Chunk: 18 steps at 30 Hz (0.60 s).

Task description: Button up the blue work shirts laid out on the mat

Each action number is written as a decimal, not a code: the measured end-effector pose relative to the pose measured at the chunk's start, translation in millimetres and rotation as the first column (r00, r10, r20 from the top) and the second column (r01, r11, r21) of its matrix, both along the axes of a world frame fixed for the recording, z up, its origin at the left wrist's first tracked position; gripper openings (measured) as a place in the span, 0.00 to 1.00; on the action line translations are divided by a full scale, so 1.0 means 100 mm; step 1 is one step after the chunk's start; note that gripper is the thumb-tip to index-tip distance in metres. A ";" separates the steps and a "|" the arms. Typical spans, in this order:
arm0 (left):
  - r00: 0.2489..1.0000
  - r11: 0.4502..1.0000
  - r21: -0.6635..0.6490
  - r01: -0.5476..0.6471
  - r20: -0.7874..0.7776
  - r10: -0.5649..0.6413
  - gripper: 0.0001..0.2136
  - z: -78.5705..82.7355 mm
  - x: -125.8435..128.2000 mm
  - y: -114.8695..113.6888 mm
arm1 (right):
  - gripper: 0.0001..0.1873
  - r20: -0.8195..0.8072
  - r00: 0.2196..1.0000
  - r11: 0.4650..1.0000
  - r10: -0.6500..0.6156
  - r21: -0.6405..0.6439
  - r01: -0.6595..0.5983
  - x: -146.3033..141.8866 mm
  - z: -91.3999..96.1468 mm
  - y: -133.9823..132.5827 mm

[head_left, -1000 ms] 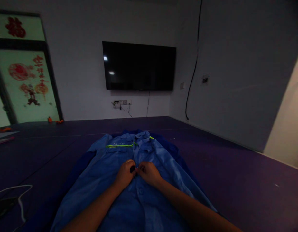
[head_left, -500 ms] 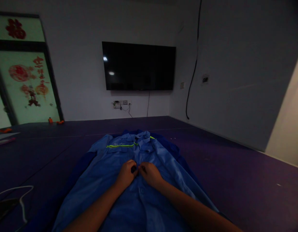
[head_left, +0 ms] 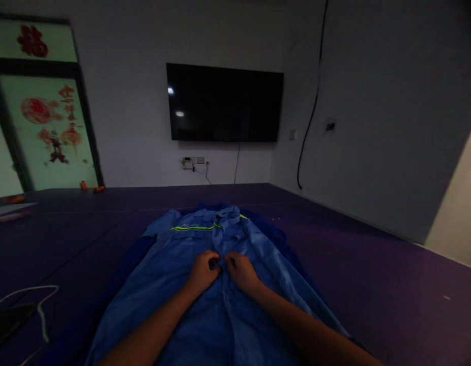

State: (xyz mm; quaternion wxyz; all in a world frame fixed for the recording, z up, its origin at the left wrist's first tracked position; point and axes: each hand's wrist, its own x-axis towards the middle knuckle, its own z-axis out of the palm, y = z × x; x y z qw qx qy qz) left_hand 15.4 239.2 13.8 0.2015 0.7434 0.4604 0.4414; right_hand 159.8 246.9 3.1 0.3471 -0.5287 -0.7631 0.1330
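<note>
A pale wall (head_left: 132, 107), dim toward its upper edge, backs a broad purple surface (head_left: 380, 284) whose near part runs out of view. On this surface, in the middle foreground, lies a blue jacket (head_left: 163, 290), collar at the far end; its hem is cut off by the lower edge, and its darker blue sleeves sink into shadow, the left one especially. At the left a glass door (head_left: 37, 132) with red decorations is cropped by the frame. The television (head_left: 226, 104) on the wall is dark apart from two reflections. Both forearms enter from below, cut off before the elbow. The left hand (head_left: 205, 270) and the right hand (head_left: 242, 272) meet over the jacket's front strip, just beside each other, fingers bent inward. Their fingertips blend into the dim cloth, so I cannot tell whether either one is pinching fabric. A white cable (head_left: 42, 320) loops near a dark flat object (head_left: 10, 320), too shadowed to identify and cropped at the left. The small orange items (head_left: 98, 189) by the door are blurred. The pale lettering (head_left: 190, 225) above the yellow stripe (head_left: 192, 229) is too small to read.
</note>
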 end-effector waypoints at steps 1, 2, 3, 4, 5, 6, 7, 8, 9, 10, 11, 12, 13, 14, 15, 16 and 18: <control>1.000 1.000 -0.001 -0.002 0.002 0.002 0.09 0.00 0.00 0.00 | 0.13 -0.007 1.000 1.000 0.004 0.001 -0.004 0.00 0.00 0.00; 1.000 1.000 -0.002 -0.003 0.004 0.003 0.09 0.00 0.00 0.00 | 0.13 -0.013 1.000 1.000 0.008 0.000 -0.008 0.00 0.00 0.00; 1.000 1.000 -0.003 -0.006 0.006 0.006 0.09 0.00 0.00 0.00 | 0.13 -0.019 1.000 1.000 0.012 0.000 -0.012 0.00 0.00 0.00; 1.000 1.000 -0.003 -0.007 0.007 0.007 0.08 0.00 0.00 0.00 | 0.13 -0.026 1.000 1.000 0.014 0.000 -0.014 0.01 0.01 0.00; 1.000 1.000 -0.004 -0.007 0.006 0.007 0.08 0.00 -0.01 0.00 | 0.14 -0.035 0.999 1.000 0.017 0.004 -0.017 0.01 0.01 -0.01; 1.000 1.000 -0.004 -0.006 0.005 0.006 0.08 0.01 -0.01 0.00 | 0.14 -0.044 0.999 1.000 0.023 0.010 -0.023 0.01 0.02 -0.01; 1.000 1.000 -0.003 -0.005 0.002 0.005 0.08 0.01 -0.01 0.00 | 0.14 -0.050 0.998 1.000 0.027 0.014 -0.027 0.01 0.03 -0.02; 1.000 1.000 -0.001 -0.006 -0.001 0.006 0.07 0.01 -0.01 0.01 | 0.13 -0.052 0.998 0.999 0.030 0.012 -0.030 0.01 0.03 -0.02; 1.000 1.000 0.003 -0.008 -0.005 0.008 0.07 0.01 -0.01 0.01 | 0.13 -0.052 0.998 1.000 0.030 0.004 -0.030 0.01 0.04 -0.03; 1.000 1.000 0.008 -0.009 -0.008 0.010 0.07 0.01 -0.01 0.01 | 0.12 -0.048 0.999 1.000 0.026 -0.011 -0.026 0.00 0.04 -0.03; 1.000 1.000 0.015 -0.011 -0.012 0.011 0.06 0.01 -0.01 0.01 | 0.11 -0.041 0.999 0.999 0.017 -0.030 -0.018 0.00 0.04 -0.03; 1.000 1.000 0.022 -0.012 -0.014 0.012 0.06 0.01 -0.01 0.01 | 0.10 -0.034 0.999 0.999 0.007 -0.049 -0.008 0.00 0.04 -0.03; 1.000 1.000 0.029 -0.013 -0.016 0.013 0.06 0.01 -0.01 0.01 | 0.09 -0.028 1.000 0.998 -0.003 -0.063 0.001 -0.01 0.03 -0.03; 1.000 0.999 0.035 -0.013 -0.018 0.013 0.06 0.01 -0.02 0.01 | 0.08 -0.022 1.000 0.998 -0.006 -0.070 0.005 -0.01 0.03 -0.03; 1.000 0.999 0.039 -0.012 -0.019 0.013 0.06 0.01 -0.02 0.01 | 0.08 -0.019 1.000 0.997 -0.006 -0.074 0.005 -0.01 0.03 -0.03; 1.000 0.999 0.041 -0.012 -0.021 0.013 0.05 0.00 -0.02 0.01 | 0.07 -0.017 1.000 0.997 -0.004 -0.076 0.003 -0.02 0.03 -0.04; 1.000 0.999 0.042 -0.010 -0.023 0.011 0.05 0.00 -0.02 0.01 | 0.06 -0.016 1.000 0.997 -0.004 -0.080 0.002 -0.02 0.04 -0.04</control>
